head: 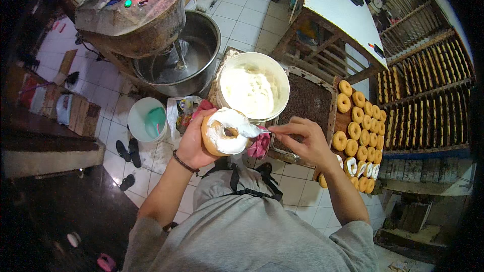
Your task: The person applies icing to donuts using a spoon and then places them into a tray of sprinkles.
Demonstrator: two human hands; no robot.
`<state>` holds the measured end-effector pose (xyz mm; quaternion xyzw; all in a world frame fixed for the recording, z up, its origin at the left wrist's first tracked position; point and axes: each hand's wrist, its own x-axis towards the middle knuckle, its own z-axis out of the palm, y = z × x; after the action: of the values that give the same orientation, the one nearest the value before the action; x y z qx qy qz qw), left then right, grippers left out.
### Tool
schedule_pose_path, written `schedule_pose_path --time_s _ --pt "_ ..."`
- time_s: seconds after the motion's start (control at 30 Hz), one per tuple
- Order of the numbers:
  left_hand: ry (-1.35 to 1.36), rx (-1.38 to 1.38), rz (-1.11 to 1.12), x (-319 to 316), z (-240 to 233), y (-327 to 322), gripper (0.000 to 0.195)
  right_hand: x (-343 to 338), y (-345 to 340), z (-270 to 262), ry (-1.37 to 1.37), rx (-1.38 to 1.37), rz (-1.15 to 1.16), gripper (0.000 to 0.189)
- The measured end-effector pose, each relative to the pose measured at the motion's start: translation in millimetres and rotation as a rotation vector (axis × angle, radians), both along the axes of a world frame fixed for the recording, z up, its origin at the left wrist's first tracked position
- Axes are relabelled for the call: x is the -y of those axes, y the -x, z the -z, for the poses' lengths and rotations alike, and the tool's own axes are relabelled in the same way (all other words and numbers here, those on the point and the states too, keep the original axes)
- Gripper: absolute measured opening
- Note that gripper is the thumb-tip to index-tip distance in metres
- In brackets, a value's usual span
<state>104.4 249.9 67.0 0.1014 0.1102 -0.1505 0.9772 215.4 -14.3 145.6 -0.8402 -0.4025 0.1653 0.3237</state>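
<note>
In my left hand [194,139] I hold a ring doughnut [211,141], its upper face largely coated in white cream [227,145]. My right hand [300,138] grips the thin handle of a metal spoon or spreader [254,131]. The tool's cream-covered end touches the right side of the doughnut. Just beyond my hands stands a white round tub [280,102] with pale cream [247,90] inside. A pink cloth [260,145] hangs below the tub, between my hands.
A large dough mixer [130,15] with a steel bowl [215,41] stands at the far left. A dark tray [306,102] lies beside the tub. Several doughnuts [354,130] line a board at right, some white-topped. Slatted racks [423,94], a white-topped table [336,7] and a bucket [138,121] surround me.
</note>
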Motion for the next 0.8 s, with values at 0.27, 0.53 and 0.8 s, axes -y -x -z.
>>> schedule_pose_path --time_s 0.27,0.53,0.8 --pt "-0.015 0.045 -0.404 21.0 9.7 -8.9 0.046 -5.4 43.1 47.3 -0.258 -0.486 0.15 0.026" --pt "-1.053 0.19 -1.036 52.3 26.3 -30.7 0.046 -38.7 100.4 49.6 -0.453 -1.241 0.518 0.032" --pt "-0.289 0.052 -0.744 70.7 27.6 -33.4 0.043 26.2 64.7 48.0 -0.169 -0.25 0.365 0.027"
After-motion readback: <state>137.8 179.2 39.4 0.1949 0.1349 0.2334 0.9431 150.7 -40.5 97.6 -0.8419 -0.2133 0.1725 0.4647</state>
